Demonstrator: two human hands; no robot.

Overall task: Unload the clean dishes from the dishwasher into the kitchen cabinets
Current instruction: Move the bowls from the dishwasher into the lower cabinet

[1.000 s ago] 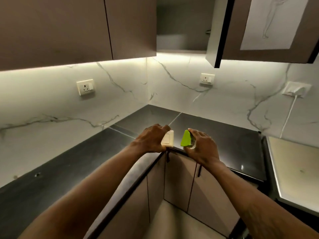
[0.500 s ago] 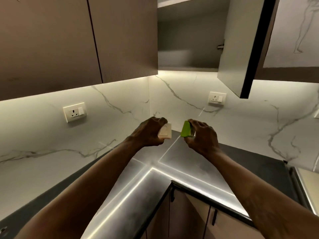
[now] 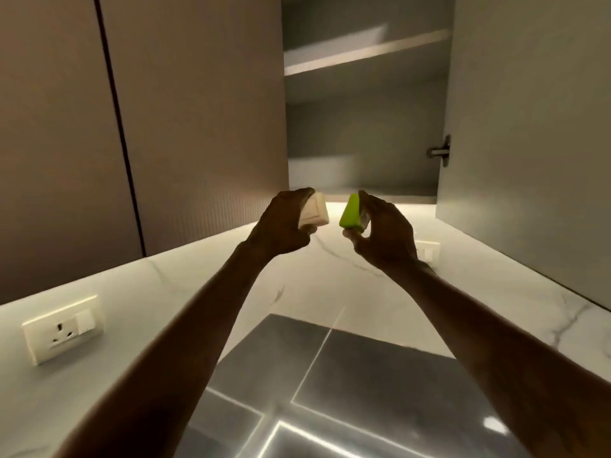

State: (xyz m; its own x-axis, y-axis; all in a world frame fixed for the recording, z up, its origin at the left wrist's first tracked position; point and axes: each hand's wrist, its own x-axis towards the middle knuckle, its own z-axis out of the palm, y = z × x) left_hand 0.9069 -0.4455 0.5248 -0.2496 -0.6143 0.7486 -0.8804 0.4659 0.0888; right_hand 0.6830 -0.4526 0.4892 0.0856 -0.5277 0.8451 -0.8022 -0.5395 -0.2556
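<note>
My left hand (image 3: 284, 226) grips a small cream-lidded container (image 3: 315, 213). My right hand (image 3: 386, 233) holds a small clear container with a lime-green lid (image 3: 352, 214), tilted on its side. Both are raised side by side just below the bottom edge of the open wall cabinet (image 3: 363, 143). Inside the cabinet I see a lower compartment and one shelf (image 3: 363, 57) above it; a pale shape shows at the left of the lower compartment, too blurred to name.
The cabinet's open door (image 3: 529, 143) hangs at the right with a metal hinge (image 3: 441, 150). Closed brown cabinet doors (image 3: 165, 127) fill the left. Below are a marble backsplash with a wall socket (image 3: 61, 328) and the dark corner countertop (image 3: 330, 391).
Both hands have risen with their containers from counter height to the cabinet's lower edge. My view has tilted upward, bringing the cabinet interior into sight.
</note>
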